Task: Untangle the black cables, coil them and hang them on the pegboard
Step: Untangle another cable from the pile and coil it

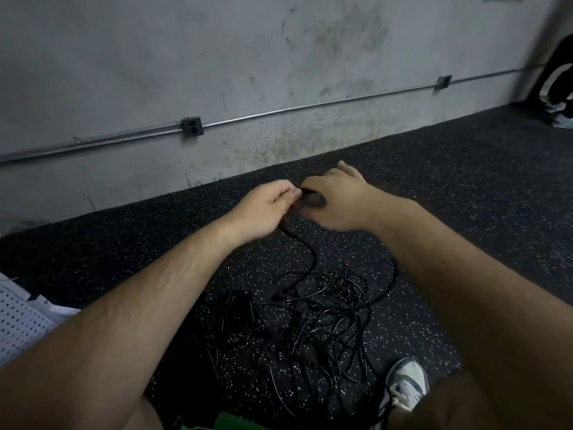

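A tangle of thin black cables [313, 318] lies on the speckled black floor below my arms. One strand rises from the pile up to my left hand [266, 209], whose fingers are curled and pinch the cable near its end. My right hand [335, 200] meets it from the right, fingers curled round a black cable end or plug [310, 197]; its palm side is hidden. Both hands are raised in front of the grey wall. A white pegboard [18, 321] shows at the left edge, lying low.
A grey concrete wall [279, 57] runs across the back with a metal conduit [279, 111] and two outlet boxes [192, 126]. My shoe [406, 383] is at the bottom right beside the pile. Dark clothing or bags [558, 85] sit at the far right.
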